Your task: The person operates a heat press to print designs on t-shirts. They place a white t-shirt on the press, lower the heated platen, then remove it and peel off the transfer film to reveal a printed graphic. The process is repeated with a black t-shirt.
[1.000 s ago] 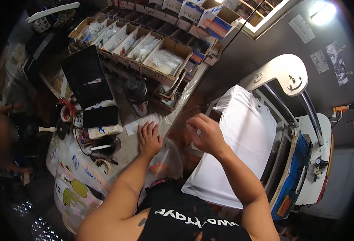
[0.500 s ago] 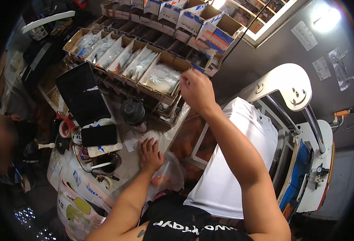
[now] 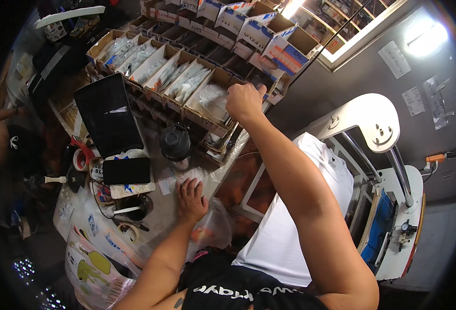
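Observation:
My left hand (image 3: 192, 201) lies on a small clear packet (image 3: 170, 178) on the worktable, fingers spread, below a black-lidded bottle (image 3: 175, 142). My right hand (image 3: 244, 101) reaches up to the right end of the front row of cardboard bins (image 3: 203, 114), at the rim of the bin that holds clear packets (image 3: 212, 97). Its fingers are curled; what they grip, if anything, is hidden. A white T-shirt (image 3: 267, 237) is laid over the platen of the white press (image 3: 352, 121) to my right, under my right forearm.
A dark screen (image 3: 101, 111), a phone (image 3: 126, 170), tape rolls (image 3: 80, 160), a cup with a white handle (image 3: 140, 206) and printed plastic sheets (image 3: 91, 258) crowd the left. Another person's arm (image 3: 3, 119) shows at the far left. A lit window (image 3: 335, 23) is at the top.
My right hand has risen from above the shirt to the cardboard bins, then shifted slightly left. My left hand stays on the packet. The view has shifted slightly.

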